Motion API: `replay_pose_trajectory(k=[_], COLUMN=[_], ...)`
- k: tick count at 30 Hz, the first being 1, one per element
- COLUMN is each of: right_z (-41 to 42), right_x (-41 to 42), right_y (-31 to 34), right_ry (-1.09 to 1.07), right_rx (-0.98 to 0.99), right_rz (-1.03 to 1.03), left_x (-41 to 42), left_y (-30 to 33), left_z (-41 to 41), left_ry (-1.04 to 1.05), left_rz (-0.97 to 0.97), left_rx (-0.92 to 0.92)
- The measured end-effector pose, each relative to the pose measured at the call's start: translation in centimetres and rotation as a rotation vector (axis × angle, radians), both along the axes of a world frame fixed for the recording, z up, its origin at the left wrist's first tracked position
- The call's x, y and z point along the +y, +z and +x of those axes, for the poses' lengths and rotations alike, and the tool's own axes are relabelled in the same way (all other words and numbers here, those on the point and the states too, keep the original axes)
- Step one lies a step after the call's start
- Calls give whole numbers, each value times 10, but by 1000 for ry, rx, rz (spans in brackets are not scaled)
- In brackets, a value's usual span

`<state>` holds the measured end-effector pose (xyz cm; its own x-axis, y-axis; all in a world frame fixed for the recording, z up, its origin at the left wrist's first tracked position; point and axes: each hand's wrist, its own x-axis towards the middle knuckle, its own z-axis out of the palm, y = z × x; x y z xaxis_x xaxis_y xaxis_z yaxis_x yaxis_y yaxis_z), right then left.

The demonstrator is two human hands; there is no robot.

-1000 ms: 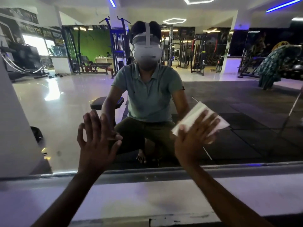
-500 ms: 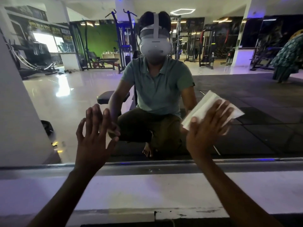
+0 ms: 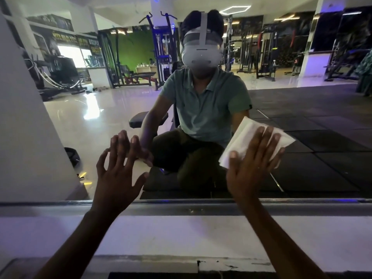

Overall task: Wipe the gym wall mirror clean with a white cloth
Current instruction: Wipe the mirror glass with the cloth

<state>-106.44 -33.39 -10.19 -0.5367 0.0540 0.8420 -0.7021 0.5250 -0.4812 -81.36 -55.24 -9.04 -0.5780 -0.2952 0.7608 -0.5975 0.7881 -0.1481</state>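
The wall mirror (image 3: 84, 121) fills most of the head view and reflects a crouching person in a green shirt with a white headset. My right hand (image 3: 251, 164) lies flat, fingers spread, pressing a folded white cloth (image 3: 243, 133) against the glass low on the right. The cloth sticks out above and to both sides of my fingers. My left hand (image 3: 118, 174) is open with fingers apart, its fingertips resting on the glass low on the left, holding nothing.
A metal frame strip (image 3: 191, 208) runs along the mirror's bottom edge, with a white ledge (image 3: 181, 236) below it. A white pillar (image 3: 26, 127) stands at the left. Gym machines and a bench appear only as reflections.
My right hand and the cloth have slid a little to the right and upward across the glass. The view has moved closer to the mirror. My left hand stays on the glass.
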Motion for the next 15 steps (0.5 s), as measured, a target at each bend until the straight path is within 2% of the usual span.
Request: replay_pose_trajectory(k=[2, 6, 8, 10, 15], right_z=[28, 58, 49, 33, -18], right_x=[-31, -66, -54, -32, 18], right_y=[8, 0, -8, -23, -76], right_ry=[48, 254, 309, 268, -63], right_rx=[6, 321, 387, 318, -178], right_rz=[-14, 309, 368, 316, -93], left_x=[2, 3, 6, 13, 15], left_y=[-3, -2, -3, -14, -47], left_z=[-5, -5, -2, -2, 2], left_ry=[13, 11, -4, -22, -1], left_rz=[32, 28, 53, 109, 123], left_rx=[4, -5, 11, 25, -13])
